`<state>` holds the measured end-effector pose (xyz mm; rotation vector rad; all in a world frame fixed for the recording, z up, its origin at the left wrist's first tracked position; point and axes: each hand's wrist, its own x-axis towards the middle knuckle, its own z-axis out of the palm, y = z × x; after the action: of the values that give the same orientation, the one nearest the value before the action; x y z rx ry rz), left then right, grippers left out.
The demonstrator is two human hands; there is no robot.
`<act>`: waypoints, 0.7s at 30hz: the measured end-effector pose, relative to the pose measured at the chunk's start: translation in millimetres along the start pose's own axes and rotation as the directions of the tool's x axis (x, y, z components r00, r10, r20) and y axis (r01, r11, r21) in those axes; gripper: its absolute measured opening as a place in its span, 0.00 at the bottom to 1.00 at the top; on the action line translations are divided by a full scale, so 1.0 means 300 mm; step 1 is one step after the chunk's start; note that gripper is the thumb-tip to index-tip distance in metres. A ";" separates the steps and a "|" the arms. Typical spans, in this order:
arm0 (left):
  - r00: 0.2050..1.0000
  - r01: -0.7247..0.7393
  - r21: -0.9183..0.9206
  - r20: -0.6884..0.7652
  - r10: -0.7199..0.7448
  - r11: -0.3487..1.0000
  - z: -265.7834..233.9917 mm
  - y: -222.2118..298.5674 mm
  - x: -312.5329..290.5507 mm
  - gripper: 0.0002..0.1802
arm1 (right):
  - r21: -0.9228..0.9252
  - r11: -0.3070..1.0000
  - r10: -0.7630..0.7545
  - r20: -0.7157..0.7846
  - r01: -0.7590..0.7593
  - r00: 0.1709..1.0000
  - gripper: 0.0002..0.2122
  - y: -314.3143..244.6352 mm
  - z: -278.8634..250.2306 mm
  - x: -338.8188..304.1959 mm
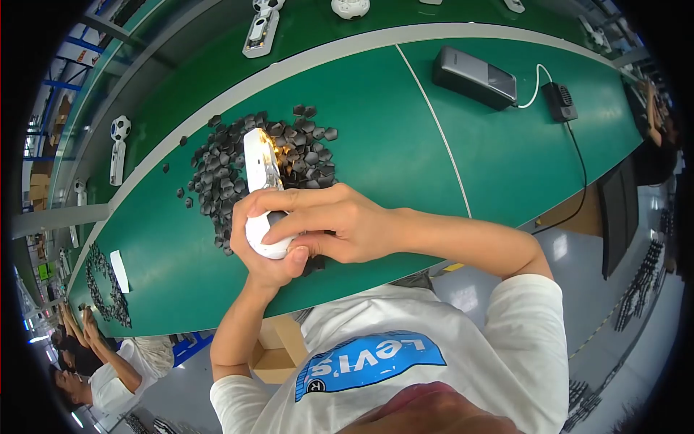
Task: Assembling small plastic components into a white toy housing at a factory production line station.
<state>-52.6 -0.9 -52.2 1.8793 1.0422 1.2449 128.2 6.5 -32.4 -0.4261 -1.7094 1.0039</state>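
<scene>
Over a pile of black pentagon-shaped pieces (220,170), I hold a white device with a soccer-ball-like round head (260,163). Its long body points away from me, and a warm yellow light glows along its right side. My left hand (254,249) is wrapped round the ball end from the left and below. From the right, my right hand (347,224) reaches across, its fingers closed on the ball by a dark patch. Fingers cover much of the ball, so I cannot tell whether a loose black piece is between them.
A grey box-shaped power unit (473,78) stands at the back right, cabled to a black adapter (559,101). Beyond the table's pale rim, similar white devices (118,148) lie on a green belt. Dark pieces (108,286) lie at the left, near another person (119,369). A cardboard box (278,351) sits below.
</scene>
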 end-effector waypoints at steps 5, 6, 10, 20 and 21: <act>0.992 0.088 -0.122 -0.080 -0.098 0.989 -0.036 0.015 0.053 0.52 | -0.167 0.986 -0.002 -0.079 -0.011 0.997 0.12 -0.039 -0.055 0.054; 0.996 0.091 -0.420 0.054 -0.075 0.903 -0.070 0.017 0.062 0.53 | -0.295 0.951 -0.144 -0.144 0.096 0.979 0.10 -0.039 -0.097 0.071; 0.954 0.107 -0.895 0.215 0.207 0.433 -0.206 0.079 0.098 0.56 | -0.244 0.960 0.033 -0.392 -0.139 0.919 0.07 0.044 -0.236 0.058; 0.891 -0.242 0.086 0.415 0.186 0.967 -0.659 0.234 -0.090 0.57 | -0.646 0.739 0.333 0.103 -0.191 0.937 0.12 0.077 -0.288 0.048; 0.887 -0.240 0.083 0.425 0.183 0.967 -0.691 0.240 -0.121 0.57 | -0.644 0.738 0.336 0.093 -0.201 0.937 0.12 0.089 -0.297 0.044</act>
<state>-236.4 -49.2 63.5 2.2835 0.7176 0.8421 199.0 68.0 -37.7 -1.0670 -2.2083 0.6567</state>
